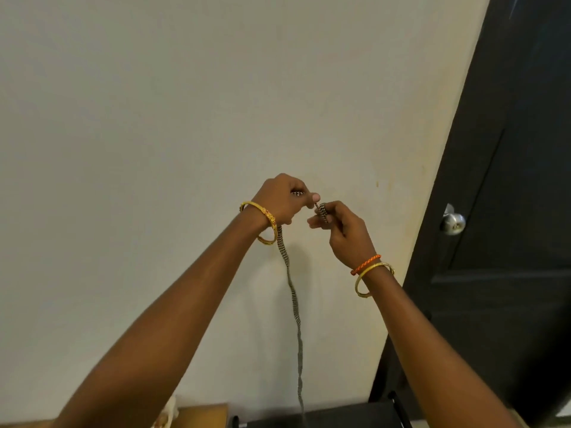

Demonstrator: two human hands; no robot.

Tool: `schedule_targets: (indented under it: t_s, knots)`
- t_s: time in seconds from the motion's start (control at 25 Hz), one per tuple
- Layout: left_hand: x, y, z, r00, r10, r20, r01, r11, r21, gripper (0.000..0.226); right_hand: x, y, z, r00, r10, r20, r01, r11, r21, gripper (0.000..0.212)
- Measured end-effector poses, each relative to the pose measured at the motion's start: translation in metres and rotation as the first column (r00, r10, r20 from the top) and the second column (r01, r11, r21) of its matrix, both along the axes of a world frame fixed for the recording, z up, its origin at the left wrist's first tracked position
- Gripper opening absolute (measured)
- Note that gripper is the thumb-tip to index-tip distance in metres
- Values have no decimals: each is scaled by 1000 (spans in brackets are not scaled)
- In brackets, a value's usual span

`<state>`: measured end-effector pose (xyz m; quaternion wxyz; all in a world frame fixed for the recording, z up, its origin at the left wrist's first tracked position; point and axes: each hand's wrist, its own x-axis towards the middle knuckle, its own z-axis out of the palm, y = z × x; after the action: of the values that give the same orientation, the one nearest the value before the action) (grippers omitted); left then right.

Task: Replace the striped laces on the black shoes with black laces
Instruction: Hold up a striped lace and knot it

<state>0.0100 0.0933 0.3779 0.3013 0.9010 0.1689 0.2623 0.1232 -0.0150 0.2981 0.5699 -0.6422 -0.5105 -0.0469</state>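
A striped black-and-white lace point(293, 299) hangs in the air in front of a pale wall. My left hand point(282, 199) grips the lace near its top, with a short striped piece showing between the fingers. My right hand point(343, 231) pinches a small wound bunch of the same lace just to the right. The two hands almost touch. The long tail drops straight down from under my left wrist to the bottom edge of the view. No shoe and no black lace are in view.
A dark door point(506, 211) with a round metal knob point(452, 223) fills the right side. A wooden surface point(204, 415) and a black object point(340, 415) lie along the bottom edge.
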Motion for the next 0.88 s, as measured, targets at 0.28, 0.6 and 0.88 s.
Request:
schedule_targets:
  t_s: [0.28, 0.6, 0.88]
  knots:
    - [-12, 21, 43, 982, -32, 185, 59, 988, -140, 24, -33, -13, 68, 770, 420, -480, -390, 906, 167, 29]
    - [-30, -1, 8, 959, -203, 199, 284, 642, -712, 19, -62, -7, 98, 484, 641, -595, -308, 762, 570, 27]
    - [-58, -9, 14, 980, -186, 63, 195, 960, -203, 31, -62, 9, 104, 767, 360, -532, -64, 867, 495, 22]
